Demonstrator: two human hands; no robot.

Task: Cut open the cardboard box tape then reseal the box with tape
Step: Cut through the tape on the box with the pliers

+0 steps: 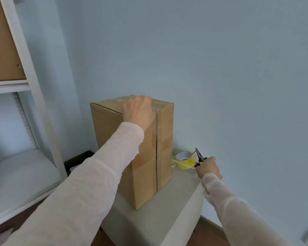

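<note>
The left hand [139, 110] rests on the box [112, 135] top edge, grip unclear, while the right hand [207, 168] grips a yellow-handled tool [199, 156] beside the tape roll [187, 161].

A pale grey table [176, 201] stands against the blue wall. A tall cardboard box [107, 132] stands upright on it, and a yellow roll of tape [187, 164] lies flat just beside the box, toward the table's far right corner.

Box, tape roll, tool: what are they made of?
Box: matte brown cardboard, with glossy clear tape along its seam. Tape roll: glossy yellowish plastic film on a pale core, probably card. Tool: dark metal tips; yellow-black handles, likely plastic or rubber.
</note>
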